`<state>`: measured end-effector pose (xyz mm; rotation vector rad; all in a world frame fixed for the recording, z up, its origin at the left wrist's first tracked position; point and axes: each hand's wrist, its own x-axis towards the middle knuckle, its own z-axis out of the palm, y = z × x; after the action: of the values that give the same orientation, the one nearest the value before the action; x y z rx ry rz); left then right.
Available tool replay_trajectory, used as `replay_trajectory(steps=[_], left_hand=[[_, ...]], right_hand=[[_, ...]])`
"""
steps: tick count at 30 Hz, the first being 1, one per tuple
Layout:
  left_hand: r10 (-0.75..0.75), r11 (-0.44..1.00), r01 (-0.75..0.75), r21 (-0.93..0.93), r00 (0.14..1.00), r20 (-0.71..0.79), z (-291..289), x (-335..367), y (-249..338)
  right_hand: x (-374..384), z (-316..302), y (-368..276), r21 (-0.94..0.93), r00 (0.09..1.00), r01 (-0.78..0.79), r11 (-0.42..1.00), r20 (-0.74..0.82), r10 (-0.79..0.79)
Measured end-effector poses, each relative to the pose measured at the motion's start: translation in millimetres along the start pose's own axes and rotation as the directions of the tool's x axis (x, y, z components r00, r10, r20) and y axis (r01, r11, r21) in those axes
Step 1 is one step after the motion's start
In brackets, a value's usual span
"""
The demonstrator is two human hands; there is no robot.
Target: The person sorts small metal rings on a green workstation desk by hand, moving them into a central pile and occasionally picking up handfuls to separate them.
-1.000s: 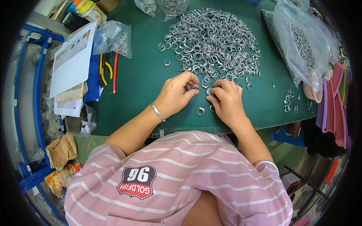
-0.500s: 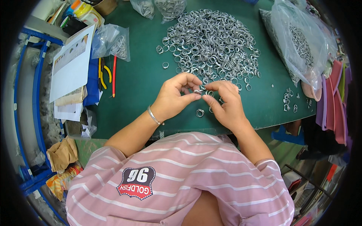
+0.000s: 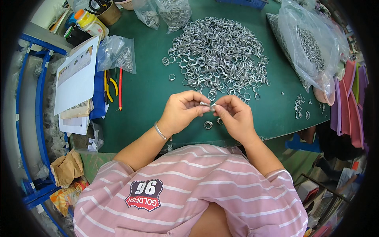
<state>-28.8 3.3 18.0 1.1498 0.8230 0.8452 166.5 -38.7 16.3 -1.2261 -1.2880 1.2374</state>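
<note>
Between the thumb and fingers of my left hand [image 3: 179,112] a small silvery ring [image 3: 204,103] is pinched. My right hand [image 3: 239,118] is closed too, thumb and fingertips on another small silvery ring [image 3: 213,107] that almost touches the first; fingers partly cover both. Just below the hands, a loose ring [image 3: 208,125] lies on the green tabletop [image 3: 142,94], with one more ring [image 3: 220,121] beside my right fingers. Beyond my fingertips spreads a large heap of silvery rings [image 3: 221,51].
Left on the table are a bagged lot of rings [image 3: 124,59], yellow-handled pliers [image 3: 113,87], a red pencil [image 3: 120,91] and a paper sheet [image 3: 77,75]. At right stand a big plastic bag of rings [image 3: 312,47] and a small ring group [image 3: 301,104]. A blue rack [image 3: 41,106] is at far left.
Both hands have drawn slightly toward me, away from the heap. My right fingers have closed up on a ring next to the one in my left hand. The view has shifted a little.
</note>
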Motion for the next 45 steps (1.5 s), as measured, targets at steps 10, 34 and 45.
replay_trajectory(steps=[10, 34, 45], left_hand=[[0.019, 1.0, -0.02, 0.006, 0.999, 0.032, 6.2, -2.7, 6.2], [0.217, 0.5, -0.332, 0.799, 0.942, 0.256, -11.5, -0.6, -9.1], [0.142, 0.66, -0.184, 0.729, 0.983, 0.12, -14.3, -0.8, -3.1]], right_hand=[[3.8, -9.8, -5.2, 0.347, 0.95, -0.312, 0.884, 0.116, 0.29], [12.5, -12.8, 10.5, -0.75, 0.94, 0.32, 0.579, 0.177, -0.291], [7.4, -18.1, 13.0, -0.708, 0.945, 0.3, 0.64, 0.127, -0.303]])
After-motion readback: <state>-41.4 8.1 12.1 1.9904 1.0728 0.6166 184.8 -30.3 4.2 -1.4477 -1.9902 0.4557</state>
